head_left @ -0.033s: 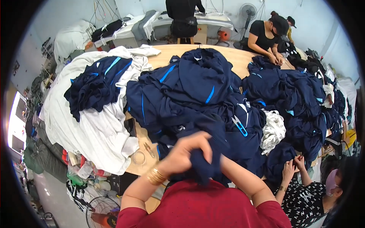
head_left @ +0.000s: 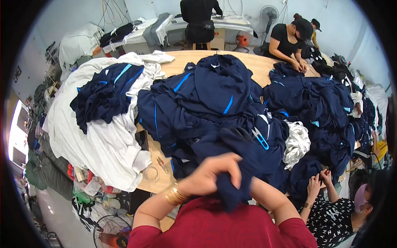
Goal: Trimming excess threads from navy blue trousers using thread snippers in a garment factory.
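My left hand point(head_left: 213, 173), with gold bangles at the wrist, is closed around a bunched piece of navy fabric point(head_left: 233, 194) held in front of my chest. My right forearm reaches up to the same fabric, but the cloth hides my right hand and its fingers. Beyond my hands lies a large heap of navy garments point(head_left: 194, 99) with bright blue strips. Blue-handled thread snips point(head_left: 260, 138) rest on its right part. The moving fabric is blurred.
White cloth point(head_left: 111, 153) covers the table's left side, under a navy bundle point(head_left: 105, 95). Small snips point(head_left: 162, 164) lie near a clear ring point(head_left: 151, 173). A white fabric coil point(head_left: 297, 138) sits right of the heap. Co-workers handle cloth at far right and near right.
My left hand and the bunched navy fabric have shifted slightly right. Cloth in front of the heap has moved to the right, near the blue snips.
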A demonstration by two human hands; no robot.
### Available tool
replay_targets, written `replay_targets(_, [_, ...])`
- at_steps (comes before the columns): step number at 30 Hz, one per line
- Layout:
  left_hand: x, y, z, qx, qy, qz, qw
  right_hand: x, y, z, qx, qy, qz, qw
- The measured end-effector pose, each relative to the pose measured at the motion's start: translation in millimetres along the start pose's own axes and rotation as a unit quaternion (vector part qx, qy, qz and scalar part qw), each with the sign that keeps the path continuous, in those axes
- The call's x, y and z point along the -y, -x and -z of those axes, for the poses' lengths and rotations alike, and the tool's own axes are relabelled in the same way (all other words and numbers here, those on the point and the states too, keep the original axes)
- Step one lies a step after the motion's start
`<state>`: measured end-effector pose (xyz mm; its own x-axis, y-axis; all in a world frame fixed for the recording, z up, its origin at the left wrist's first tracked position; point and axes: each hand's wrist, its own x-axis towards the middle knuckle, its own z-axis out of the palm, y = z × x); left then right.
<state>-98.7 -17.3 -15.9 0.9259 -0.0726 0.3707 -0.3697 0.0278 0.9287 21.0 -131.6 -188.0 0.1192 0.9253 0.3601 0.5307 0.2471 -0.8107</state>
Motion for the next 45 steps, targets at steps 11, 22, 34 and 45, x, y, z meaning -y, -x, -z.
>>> replay_targets(11, [60.1,41.9,94.1,-0.424,0.272,0.102,0.858,-9.0,-41.4,7.7,-0.146,0.011,-0.099,0.984])
replay_targets(22, [220.5,112.4,53.2,-0.223,-0.528,0.106,0.812,110.1,-65.2,96.5,0.074,0.215,-0.129,0.965])
replay_targets(34, [32.8,189.1,156.2,-0.593,0.255,0.073,0.760,52.3,-17.1,153.3,-0.177,-0.231,-0.352,0.890])
replay_targets(45, [3.1,19.9,4.7,-0.039,-0.174,-0.054,0.982,78.8,-77.3,-19.6,-0.100,-0.290,-0.195,0.932])
